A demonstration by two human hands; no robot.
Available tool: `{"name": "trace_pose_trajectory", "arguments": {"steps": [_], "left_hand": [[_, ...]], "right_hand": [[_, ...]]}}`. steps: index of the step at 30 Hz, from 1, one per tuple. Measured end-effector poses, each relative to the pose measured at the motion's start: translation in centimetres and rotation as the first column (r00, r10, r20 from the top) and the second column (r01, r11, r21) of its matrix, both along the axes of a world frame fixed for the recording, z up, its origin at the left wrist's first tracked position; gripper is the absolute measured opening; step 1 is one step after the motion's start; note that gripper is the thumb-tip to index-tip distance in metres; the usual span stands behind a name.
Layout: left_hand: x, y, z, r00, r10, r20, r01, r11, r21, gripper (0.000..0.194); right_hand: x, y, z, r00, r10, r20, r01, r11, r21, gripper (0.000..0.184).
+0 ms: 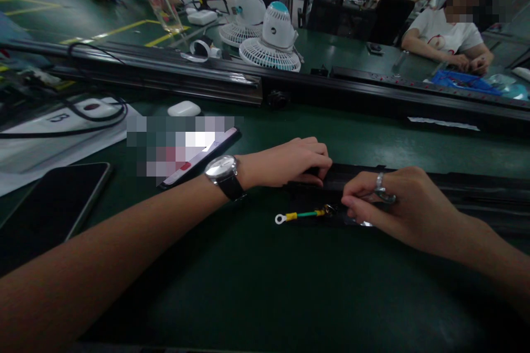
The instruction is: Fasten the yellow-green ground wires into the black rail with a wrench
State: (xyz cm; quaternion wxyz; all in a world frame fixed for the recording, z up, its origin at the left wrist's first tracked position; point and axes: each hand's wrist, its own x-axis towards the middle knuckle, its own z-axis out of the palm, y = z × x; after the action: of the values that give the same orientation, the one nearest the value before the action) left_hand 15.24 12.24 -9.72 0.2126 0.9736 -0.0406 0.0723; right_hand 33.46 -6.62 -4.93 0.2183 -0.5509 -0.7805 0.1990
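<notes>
A long black rail [451, 185] lies on the green table in front of me. My left hand [304, 161], with a watch on its wrist, is closed over the rail's left end, fingers curled on its edge. A short green wire [307, 214] with yellow sleeves runs left from a fastener [329, 209] at the rail and ends in a ring terminal [280, 219]. Just right of the fastener, my right hand [399, 207] pinches thumb and fingers together. A bit of shiny metal shows by its finger ring; what the fingertips hold is hidden.
Left lie a dark phone [53, 204], a lit phone [202, 154], a white case [184, 108] and papers with a cable [120, 113]. Metal rails [232, 85] cross behind. Beyond them stand two white fans [275, 38]; a co-worker [447, 38] sits at a blue tray [464, 81].
</notes>
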Motion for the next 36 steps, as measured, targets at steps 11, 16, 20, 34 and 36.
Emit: {"name": "trace_pose_trajectory", "arguments": {"steps": [11, 16, 20, 34, 36], "left_hand": [[0.0, 0.0, 0.2, 1.000, 0.006, -0.027, -0.006, 1.000, -0.010, 0.007], [0.1, 0.0, 0.1, 1.000, -0.001, -0.018, 0.001, 1.000, -0.009, 0.009], [0.1, 0.0, 0.1, 1.000, -0.004, -0.010, 0.004, 1.000, -0.012, 0.007], [0.0, -0.1, 0.2, 1.000, 0.005, -0.018, -0.005, 1.000, -0.005, 0.004], [0.0, 0.0, 0.2, 1.000, 0.000, -0.015, 0.000, 1.000, -0.002, 0.004]], "right_hand": [[0.9, 0.4, 0.5, 0.990, 0.140, -0.010, -0.140, 0.990, -0.028, 0.007], [1.7, 0.7, 0.7, 0.987, 0.149, -0.068, -0.155, 0.984, -0.086, 0.009], [1.9, 0.9, 0.8, 0.985, 0.163, -0.064, -0.168, 0.981, -0.097, 0.010], [0.5, 0.4, 0.6, 0.994, 0.006, 0.113, -0.003, 1.000, -0.031, 0.015], [0.6, 0.6, 0.3, 0.994, 0.019, 0.106, -0.010, 0.996, -0.084, 0.016]]}}
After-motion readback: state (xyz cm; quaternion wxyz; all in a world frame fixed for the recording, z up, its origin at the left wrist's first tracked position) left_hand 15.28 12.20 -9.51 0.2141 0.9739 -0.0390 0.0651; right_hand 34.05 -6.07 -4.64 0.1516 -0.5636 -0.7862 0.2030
